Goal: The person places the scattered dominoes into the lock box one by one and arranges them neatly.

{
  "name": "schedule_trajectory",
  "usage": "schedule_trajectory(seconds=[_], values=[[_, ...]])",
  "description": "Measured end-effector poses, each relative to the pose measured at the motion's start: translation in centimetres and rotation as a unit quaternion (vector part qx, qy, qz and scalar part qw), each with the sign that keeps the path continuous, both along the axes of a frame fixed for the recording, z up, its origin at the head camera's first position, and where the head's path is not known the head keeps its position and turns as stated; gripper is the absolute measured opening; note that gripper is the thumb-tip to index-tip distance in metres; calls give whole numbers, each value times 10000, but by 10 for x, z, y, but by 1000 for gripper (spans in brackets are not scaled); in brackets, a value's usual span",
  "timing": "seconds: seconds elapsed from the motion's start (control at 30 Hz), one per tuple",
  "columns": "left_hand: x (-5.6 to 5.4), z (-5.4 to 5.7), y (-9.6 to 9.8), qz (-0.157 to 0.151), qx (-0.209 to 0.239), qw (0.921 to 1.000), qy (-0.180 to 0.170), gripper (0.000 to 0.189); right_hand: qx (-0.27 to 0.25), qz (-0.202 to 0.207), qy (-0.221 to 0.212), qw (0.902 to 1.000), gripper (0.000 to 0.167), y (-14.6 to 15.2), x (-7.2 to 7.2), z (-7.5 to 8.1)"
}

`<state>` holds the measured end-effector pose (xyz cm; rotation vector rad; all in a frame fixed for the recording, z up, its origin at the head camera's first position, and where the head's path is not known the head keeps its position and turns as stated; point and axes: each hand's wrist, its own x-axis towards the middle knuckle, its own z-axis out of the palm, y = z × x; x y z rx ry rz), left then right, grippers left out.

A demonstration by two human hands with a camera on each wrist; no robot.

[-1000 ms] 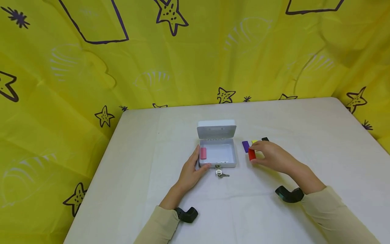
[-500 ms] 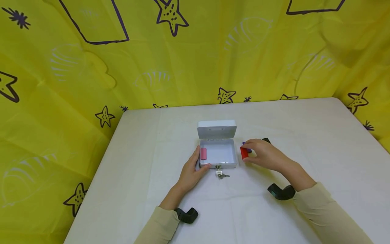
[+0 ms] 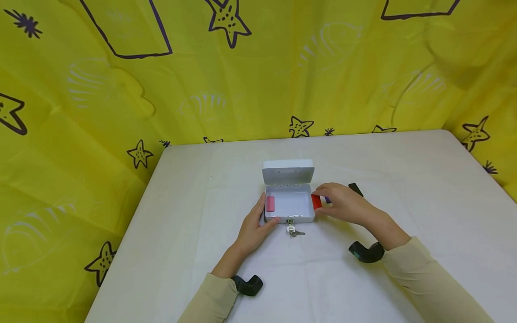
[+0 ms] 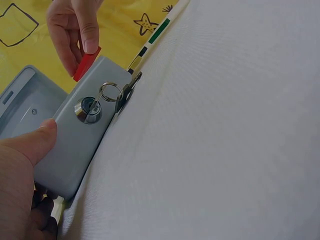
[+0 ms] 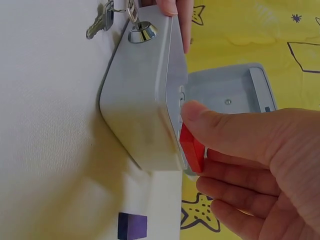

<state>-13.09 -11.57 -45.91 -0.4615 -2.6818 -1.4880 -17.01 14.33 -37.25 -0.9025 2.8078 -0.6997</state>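
Note:
A white metal cash box (image 3: 291, 220) stands on the table with its lid (image 3: 288, 174) raised. My left hand (image 3: 249, 229) holds its left front corner, thumb over the front rim and fingers along the side. Inside, against the left wall, lies a pink block (image 3: 270, 203). Between thumb and fingertips my right hand (image 3: 343, 202) pinches a red block (image 3: 317, 202). The right wrist view shows that red block (image 5: 192, 148) tilted right at the box's right rim. Keys (image 3: 296, 233) on a ring hang from the front lock (image 4: 88, 110).
Right of the box, a purple block (image 3: 328, 200) lies partly behind my right hand, and a dark block (image 3: 356, 189) lies beyond that hand. The white cloth-covered table (image 3: 194, 215) ends at a yellow patterned curtain (image 3: 250, 80).
My right hand has carried the red block leftward, from beside the other blocks to the box's right rim. The yellow block has become hidden behind that hand. My left hand has stayed on the box.

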Motion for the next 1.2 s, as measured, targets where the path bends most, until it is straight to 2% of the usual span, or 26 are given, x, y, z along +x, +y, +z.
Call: schedule_trajectory(seconds=[0.43,0.87,1.2], values=[[1,0,1,-25,-7,10000,34,81,-51,220,102,9997,44,-14,-4,-5],[2,1,1,-23,24,10000,14,80,-40,8,-98,9999,44,-29,-6,-11],[1,2,0,-38,60,10000,-42,80,15,201,102,9997,43,-40,-9,-19]])
